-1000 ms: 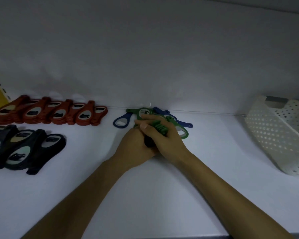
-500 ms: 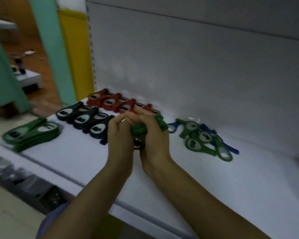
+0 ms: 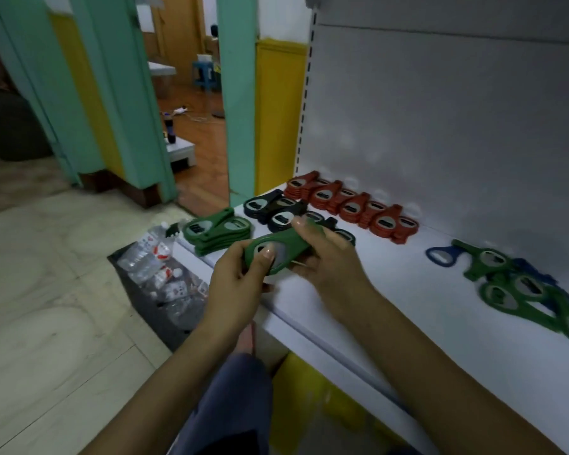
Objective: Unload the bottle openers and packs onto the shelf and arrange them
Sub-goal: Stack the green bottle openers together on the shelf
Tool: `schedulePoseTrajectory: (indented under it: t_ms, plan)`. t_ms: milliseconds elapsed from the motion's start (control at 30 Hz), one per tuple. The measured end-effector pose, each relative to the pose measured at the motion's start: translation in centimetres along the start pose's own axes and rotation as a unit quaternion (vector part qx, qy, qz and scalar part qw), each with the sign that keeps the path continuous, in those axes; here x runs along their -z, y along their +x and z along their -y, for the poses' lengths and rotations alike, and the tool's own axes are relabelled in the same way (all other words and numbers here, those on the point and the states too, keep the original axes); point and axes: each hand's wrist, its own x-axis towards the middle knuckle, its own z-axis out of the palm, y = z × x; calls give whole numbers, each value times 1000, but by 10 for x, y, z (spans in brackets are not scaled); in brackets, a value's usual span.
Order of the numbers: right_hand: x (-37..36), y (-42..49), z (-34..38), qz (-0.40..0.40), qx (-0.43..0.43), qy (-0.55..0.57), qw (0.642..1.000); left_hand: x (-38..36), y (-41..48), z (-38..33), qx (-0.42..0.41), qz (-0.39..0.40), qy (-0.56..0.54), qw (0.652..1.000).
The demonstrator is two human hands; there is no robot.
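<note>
Since half a second ago, the bundle of green bottle openers has tipped from edge-up to flat. It is over the near edge of the shelf, just right of the green stack. The left hand grips its near end, thumb on top. The right hand clasps the far end. The water bottles on the floor have red-and-white labels, too blurred to read.

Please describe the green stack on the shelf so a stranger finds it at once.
Find the white shelf. At its front left corner, beside the black row, lies the green stack. Its neighbours are black or red; it is green.
</note>
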Motion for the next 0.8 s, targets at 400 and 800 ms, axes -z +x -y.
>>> schedulePoseTrajectory:
  t_ms: [400,800]
  plan:
    - [-16,27,-10,-13,-90,-89,992,57,-9,30,-124,-113,341,925]
    - [-44,52,-4,-16,-69,-377,924,54,24,59,-158,-52,434,885]
